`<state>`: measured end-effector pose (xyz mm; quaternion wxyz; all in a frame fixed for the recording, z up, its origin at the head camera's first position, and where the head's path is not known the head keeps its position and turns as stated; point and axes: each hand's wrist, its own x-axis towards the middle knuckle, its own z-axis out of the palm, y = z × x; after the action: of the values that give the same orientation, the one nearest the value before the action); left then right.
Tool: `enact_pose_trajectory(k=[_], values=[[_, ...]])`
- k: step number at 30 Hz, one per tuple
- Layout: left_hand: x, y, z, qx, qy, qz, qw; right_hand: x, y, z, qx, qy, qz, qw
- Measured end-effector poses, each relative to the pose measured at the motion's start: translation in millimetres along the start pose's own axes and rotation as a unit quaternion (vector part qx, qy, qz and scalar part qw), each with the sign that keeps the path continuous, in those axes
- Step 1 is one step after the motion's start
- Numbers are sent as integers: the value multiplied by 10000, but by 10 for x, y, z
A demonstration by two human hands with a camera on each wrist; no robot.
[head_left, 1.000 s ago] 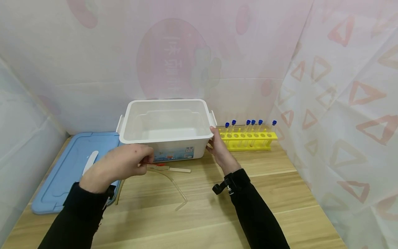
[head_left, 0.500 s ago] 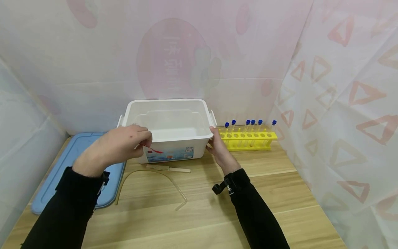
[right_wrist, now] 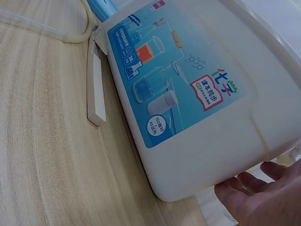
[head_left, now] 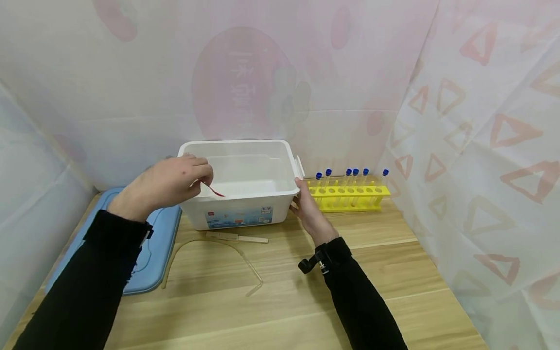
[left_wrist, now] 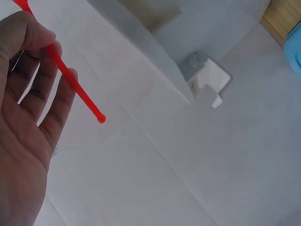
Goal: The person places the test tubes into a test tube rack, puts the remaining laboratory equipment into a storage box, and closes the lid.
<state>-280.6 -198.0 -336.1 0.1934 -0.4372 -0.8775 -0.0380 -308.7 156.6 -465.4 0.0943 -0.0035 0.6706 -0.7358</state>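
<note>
Between thumb and fingers, my left hand [head_left: 172, 180] pinches a small red plastic spoon [head_left: 213, 190], thin-handled with a rounded end. That hand is over the front left part of a white plastic storage box [head_left: 236, 206], whose blue label faces me. In the left wrist view the red spoon [left_wrist: 77, 87] slants out past the fingers; its wider end is cut off at the frame's top. My right hand [head_left: 311, 211] holds the box at its front right corner, thumb at the rim. In the right wrist view its fingers [right_wrist: 251, 181] lie against the box's side.
A wooden test tube clamp [head_left: 236, 237] lies before the box, near a bent glass tube with rubber tubing [head_left: 192, 240]. At left is a blue lid [head_left: 150, 262]. To the right stands a yellow rack [head_left: 350, 192] with several blue-capped test tubes.
The left hand has lifted the red spoon from the table beside the clamp, up past the label to the box's opening. The right hand stays on the box.
</note>
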Motion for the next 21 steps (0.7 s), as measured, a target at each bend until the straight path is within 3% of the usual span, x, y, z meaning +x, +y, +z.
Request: enact_pose_trajectory(k=[9, 16, 21], values=[[106, -239, 64, 82, -587, -460, 9972, -5, -5, 7, 33, 29, -24, 10000], [161, -393, 170, 223, -1095, -466, 9926, -13, -15, 17, 7, 33, -51, 10000], [163, -466, 255, 514, -1675, -516, 9832, -17, -19, 24, -38, 15, -54, 10000]])
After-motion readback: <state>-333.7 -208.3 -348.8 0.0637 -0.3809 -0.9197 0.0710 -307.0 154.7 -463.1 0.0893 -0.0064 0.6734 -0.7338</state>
